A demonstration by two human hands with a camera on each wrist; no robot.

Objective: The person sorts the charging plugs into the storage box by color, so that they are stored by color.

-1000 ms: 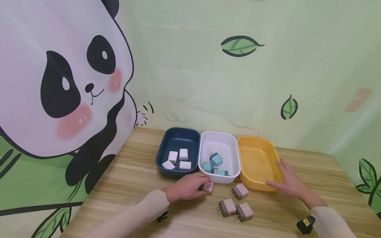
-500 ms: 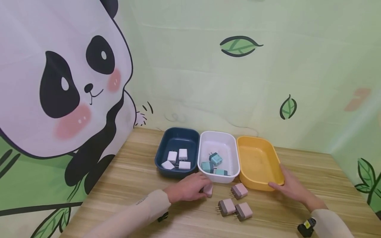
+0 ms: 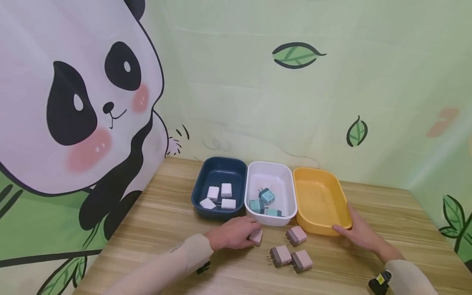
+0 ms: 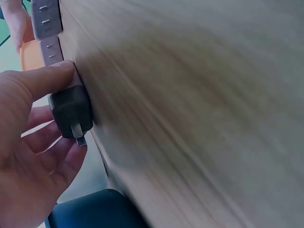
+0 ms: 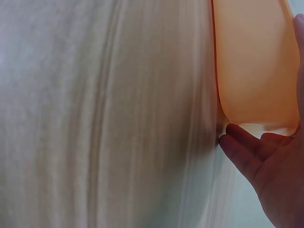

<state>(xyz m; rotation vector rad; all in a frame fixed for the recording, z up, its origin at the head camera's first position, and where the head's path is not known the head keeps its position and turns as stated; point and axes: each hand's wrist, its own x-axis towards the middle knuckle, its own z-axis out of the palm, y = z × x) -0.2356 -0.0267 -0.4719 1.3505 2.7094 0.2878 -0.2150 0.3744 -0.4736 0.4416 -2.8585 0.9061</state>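
Near the front of the white bin, my left hand [image 3: 233, 233] pinches a pink plug charger [image 3: 256, 237] between thumb and fingers, low at the wooden tabletop. Its dark end [image 4: 71, 108] and metal prongs show in the left wrist view. My right hand [image 3: 363, 233] rests against the front right corner of the yellow bin [image 3: 321, 196]. The thumb lies at the front wall, and fairly straight fingers [image 5: 244, 149] touch the outside in the right wrist view. Several more pink chargers lie between the hands, one of them a pink charger [image 3: 296, 235] close to the yellow bin.
A dark blue bin [image 3: 220, 164] with several white chargers [image 3: 226, 190] stands left of the white bin [image 3: 273, 170], which has teal chargers [image 3: 267, 196] in it. All three bins stand in a row before a printed backdrop [image 3: 228, 102].
My left hand has shifted slightly, and the pink charger's dark end no longer shows in the head view. My right hand's fingers have slipped from the yellow bin's rim to its outer side.
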